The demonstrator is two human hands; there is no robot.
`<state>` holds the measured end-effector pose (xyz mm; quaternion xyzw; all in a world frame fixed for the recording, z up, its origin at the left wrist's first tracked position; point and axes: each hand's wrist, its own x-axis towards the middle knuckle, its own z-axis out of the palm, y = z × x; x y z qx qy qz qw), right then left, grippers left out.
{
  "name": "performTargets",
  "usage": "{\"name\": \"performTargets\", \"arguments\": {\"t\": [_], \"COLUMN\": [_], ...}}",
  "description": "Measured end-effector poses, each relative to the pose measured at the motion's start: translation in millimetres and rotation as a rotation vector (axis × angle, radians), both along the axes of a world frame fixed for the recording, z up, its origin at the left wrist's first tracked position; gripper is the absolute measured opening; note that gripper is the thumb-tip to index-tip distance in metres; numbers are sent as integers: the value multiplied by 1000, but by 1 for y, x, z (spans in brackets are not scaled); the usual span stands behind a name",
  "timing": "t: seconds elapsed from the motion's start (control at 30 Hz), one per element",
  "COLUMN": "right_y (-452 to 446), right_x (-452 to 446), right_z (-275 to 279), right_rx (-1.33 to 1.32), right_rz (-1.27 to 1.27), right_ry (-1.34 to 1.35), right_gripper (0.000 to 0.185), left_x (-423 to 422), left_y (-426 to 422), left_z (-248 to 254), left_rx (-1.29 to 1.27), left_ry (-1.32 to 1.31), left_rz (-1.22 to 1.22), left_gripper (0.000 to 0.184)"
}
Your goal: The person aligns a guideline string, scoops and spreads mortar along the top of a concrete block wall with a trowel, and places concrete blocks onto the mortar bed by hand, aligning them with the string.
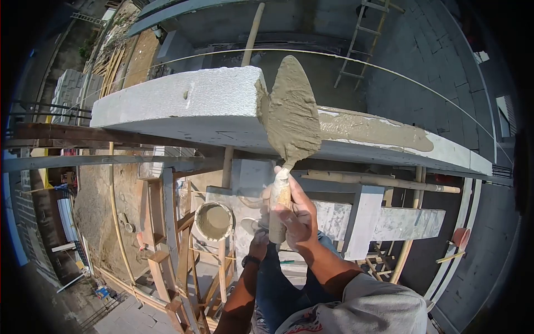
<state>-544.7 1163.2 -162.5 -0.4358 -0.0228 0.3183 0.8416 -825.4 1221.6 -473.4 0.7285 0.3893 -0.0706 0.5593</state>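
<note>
And there was the wall [464,156], long and pale, running across the view with wet mortar [378,131] lying along its top to the right! To the left sat the big block [183,97], more mortar on its near end. Below it, between timber framing and legs [272,278], stood the bucket [197,221], grey mix inside. Then the trowel [292,111], blade up and thickly coated, right by the block's end; touching or not, I couldn't tell. The right hand [300,214] had its handle wrapped tight. The left hand [258,242] was low near the bucket, its grip too unclear to call. This looked like mortar work in mid-flow, and the next move called for a steady wrist and a controlled blade angle.
</note>
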Motion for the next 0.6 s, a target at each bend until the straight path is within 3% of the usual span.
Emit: {"name": "performTargets", "arguments": {"t": [0.03, 0.07, 0.23, 0.33, 0.37, 0.47, 0.6], "right_y": [-18, -33, -73, -59, -47, -15, 17], "right_x": [14, 27, 105, 138, 146, 175, 220], "right_z": [-1, -9, -30, -63, -70, -68, -42], "right_rx": [49, -32, -65, 279, 448, 622, 694], "right_rz": [54, 53, 440, 676, 713, 710, 740], "right_ry": [114, 47, 242, 465, 506, 507, 491], "right_gripper": [69, 61, 69, 70, 72, 71, 71], "left_x": [0, -2, -21, -12, -3, 17, -2], "left_y": [-2, -1, -13, -20, -24, -38, -63], "left_z": [4, 3, -63, -51, -37, -7, -56], "left_rx": [-84, -241, -126, -200, -263, -253, -60], "left_ry": [67, 205, 85, 88, 108, 250, 88], "left_rz": [66, 139, 124, 179, 200, 193, 68], "left_gripper": [51, 51, 45, 43, 42, 45, 49]}}
